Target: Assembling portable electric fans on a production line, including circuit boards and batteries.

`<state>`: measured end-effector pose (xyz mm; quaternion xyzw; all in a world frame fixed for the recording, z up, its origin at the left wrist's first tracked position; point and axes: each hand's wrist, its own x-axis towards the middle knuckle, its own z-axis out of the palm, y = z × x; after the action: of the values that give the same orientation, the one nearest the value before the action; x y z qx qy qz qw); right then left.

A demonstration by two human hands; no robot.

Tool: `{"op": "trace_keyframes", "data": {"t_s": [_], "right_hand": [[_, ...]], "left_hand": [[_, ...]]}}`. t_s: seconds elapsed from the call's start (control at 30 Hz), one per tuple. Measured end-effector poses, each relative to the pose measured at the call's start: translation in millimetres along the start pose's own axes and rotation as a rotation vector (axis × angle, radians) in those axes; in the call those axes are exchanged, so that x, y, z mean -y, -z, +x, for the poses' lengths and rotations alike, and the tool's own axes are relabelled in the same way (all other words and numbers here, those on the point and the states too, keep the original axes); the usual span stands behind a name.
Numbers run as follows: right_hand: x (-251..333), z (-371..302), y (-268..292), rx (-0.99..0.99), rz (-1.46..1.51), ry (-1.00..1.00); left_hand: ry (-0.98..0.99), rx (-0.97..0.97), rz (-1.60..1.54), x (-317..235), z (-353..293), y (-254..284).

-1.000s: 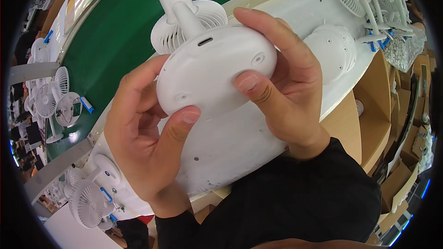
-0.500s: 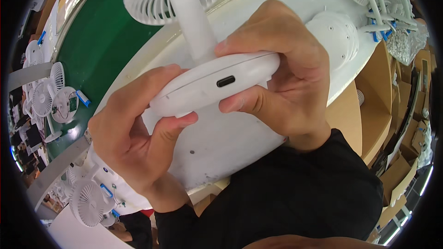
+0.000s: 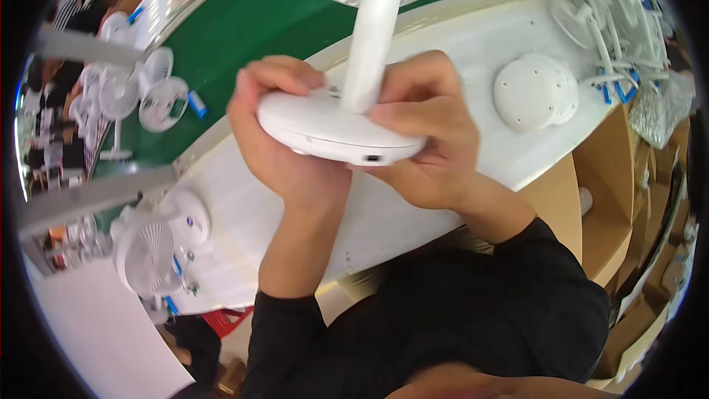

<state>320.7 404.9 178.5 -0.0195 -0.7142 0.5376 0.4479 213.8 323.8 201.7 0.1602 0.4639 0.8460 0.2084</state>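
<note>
A white desk fan [image 3: 375, 37] is held up over the white work surface, its round base toward me and its slatted head at the far end of the stem. My left hand [image 3: 277, 129] wraps round the left side of the base, fingers over the top and palm beneath. At the right side of the base, my right hand [image 3: 432, 129] grips the rim, thumb lying on top beside the stem. A small dark port shows in the base's near edge. The fingers under the base are partly hidden.
Stacked round white base plates [image 3: 528, 94] lie to the right, with several fan bodies [image 3: 591, 26] beyond. Open cardboard boxes [image 3: 602, 185] stand at the right edge. More fans [image 3: 151, 251] sit at the left, and a green belt [image 3: 251, 33] runs behind the white surface [image 3: 384, 236].
The fan has moved away from me, and its base is tilted so that more of its top shows. My left hand has shifted its grip round the base's left side.
</note>
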Motion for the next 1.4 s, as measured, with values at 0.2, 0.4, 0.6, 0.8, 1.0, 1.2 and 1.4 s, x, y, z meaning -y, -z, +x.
{"op": "trace_keyframes", "data": {"t_s": [0.2, 0.4, 0.6, 0.8, 1.0, 1.2, 1.4], "right_hand": [[-31, 27, -1, 0.407, 0.164, 0.037], [-24, 40, -9, 0.595, 0.425, -0.431], [-43, 44, -22, 0.691, 0.809, -0.652], [-51, 37, -41, 0.694, 0.928, -0.561], [-59, 37, -39, 0.793, 0.988, -0.370], [-48, 41, -39, 0.801, 0.995, -0.534], [-33, 45, -36, 0.725, 1.039, -0.676]], "left_hand": [[-0.704, 0.146, 0.072, 19, 58, 44], [-0.880, 0.113, 0.177, 4, 36, 33], [-0.920, -0.017, 0.387, -1, 27, 26], [-0.997, -0.018, 0.438, -4, 28, 46], [-0.709, -0.191, 0.118, -10, 30, 50], [-0.888, 0.026, 0.357, -18, 28, 52], [-0.827, 0.178, 0.417, -24, 20, 40]]}}
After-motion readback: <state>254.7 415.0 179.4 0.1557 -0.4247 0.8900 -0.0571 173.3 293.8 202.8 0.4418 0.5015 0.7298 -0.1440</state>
